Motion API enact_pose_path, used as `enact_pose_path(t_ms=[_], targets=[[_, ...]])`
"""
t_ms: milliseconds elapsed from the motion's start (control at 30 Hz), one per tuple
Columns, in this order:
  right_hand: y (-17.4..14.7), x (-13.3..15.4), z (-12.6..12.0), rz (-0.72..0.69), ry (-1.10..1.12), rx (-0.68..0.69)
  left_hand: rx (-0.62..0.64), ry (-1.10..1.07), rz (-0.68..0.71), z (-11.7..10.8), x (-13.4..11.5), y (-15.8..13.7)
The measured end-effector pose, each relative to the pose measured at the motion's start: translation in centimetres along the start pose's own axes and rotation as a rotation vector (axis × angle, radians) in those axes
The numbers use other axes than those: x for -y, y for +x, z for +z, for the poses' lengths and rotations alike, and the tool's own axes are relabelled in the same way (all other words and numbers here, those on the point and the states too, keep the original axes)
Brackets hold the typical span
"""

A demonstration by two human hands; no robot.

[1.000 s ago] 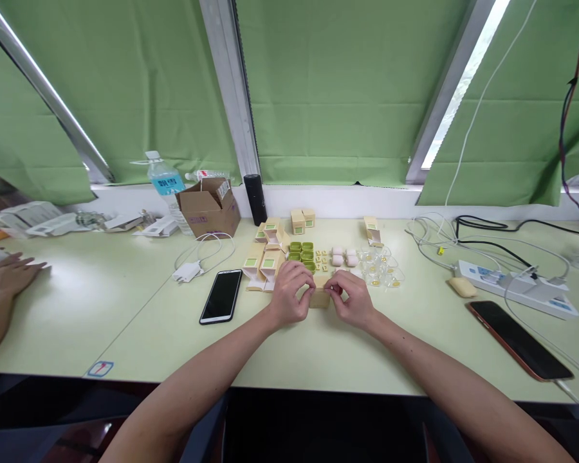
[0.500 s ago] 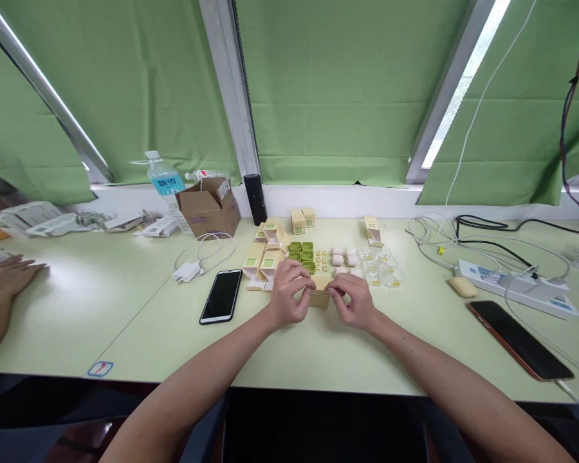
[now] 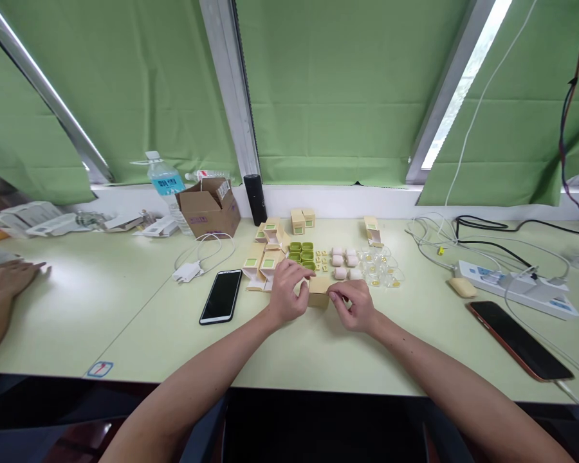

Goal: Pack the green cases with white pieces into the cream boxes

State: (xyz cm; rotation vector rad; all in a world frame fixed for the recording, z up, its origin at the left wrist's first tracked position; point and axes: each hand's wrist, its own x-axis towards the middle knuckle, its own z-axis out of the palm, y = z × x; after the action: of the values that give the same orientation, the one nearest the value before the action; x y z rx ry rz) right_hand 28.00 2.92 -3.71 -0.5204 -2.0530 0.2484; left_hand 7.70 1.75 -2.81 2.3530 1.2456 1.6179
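A small tan cardboard box point(image 3: 318, 290) rests on the table between my hands. My right hand point(image 3: 354, 305) pinches the box at its right edge, thumb and index finger pressed together there. My left hand point(image 3: 288, 292) is at the box's left side with thumb and index finger apart; whether it touches the box I cannot tell. Just beyond are green cups point(image 3: 307, 256) in rows, small yellow pieces point(image 3: 321, 260), pale pink rounded pieces point(image 3: 338, 260) and clear domed pieces point(image 3: 379, 267). Several open tan boxes point(image 3: 271, 262) stand left of the cups.
A phone point(image 3: 220, 296) lies at left, another phone point(image 3: 520, 339) at right near a power strip point(image 3: 516, 288). Behind are a brown carton point(image 3: 210, 209), a black cylinder point(image 3: 255, 199) and closed boxes point(image 3: 302, 221). Another person's hand point(image 3: 10, 278) rests at far left.
My left thumb and fingers have parted and moved slightly off the box, uncovering more of its top. My right hand stays pinched at the right edge.
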Motion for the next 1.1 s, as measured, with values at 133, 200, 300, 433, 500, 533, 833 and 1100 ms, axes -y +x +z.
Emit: enact_pose_path(t_ms=[133, 200, 300, 433, 500, 533, 833, 1100], targets=[[-0.2, 0.3, 0.2, -0.089, 0.001, 0.061, 0.038, 0.075, -0.090, 0.2, 0.1, 0.1], [-0.2, 0.1, 0.3, -0.078, -0.065, 0.061, 0.039, 0.094, -0.098, 0.3, 0.2, 0.0], [0.2, -0.6, 0.0, 0.079, -0.215, -0.026, 0.000, 0.055, -0.109, 0.2, 0.2, -0.2], [0.8, -1.8, -0.8, 0.230, -0.300, -0.157, -0.053, -0.006, -0.158, 0.1, 0.0, -0.1], [0.8, -1.8, -0.9, 0.191, -0.278, -0.171, -0.068, 0.026, -0.187, 0.1, -0.1, 0.1], [0.8, -1.7, -0.9, 0.149, -0.259, -0.162, -0.067, 0.051, -0.202, 0.2, -0.1, 0.1], [0.5, 0.5, 0.2, -0.193, -0.268, 0.009, 0.039, 0.165, -0.252, 0.3, -0.1, 0.1], [0.8, -0.9, -0.7, -0.053, -0.276, -0.156, 0.216, 0.086, -0.163, -0.7, -0.4, 0.5]])
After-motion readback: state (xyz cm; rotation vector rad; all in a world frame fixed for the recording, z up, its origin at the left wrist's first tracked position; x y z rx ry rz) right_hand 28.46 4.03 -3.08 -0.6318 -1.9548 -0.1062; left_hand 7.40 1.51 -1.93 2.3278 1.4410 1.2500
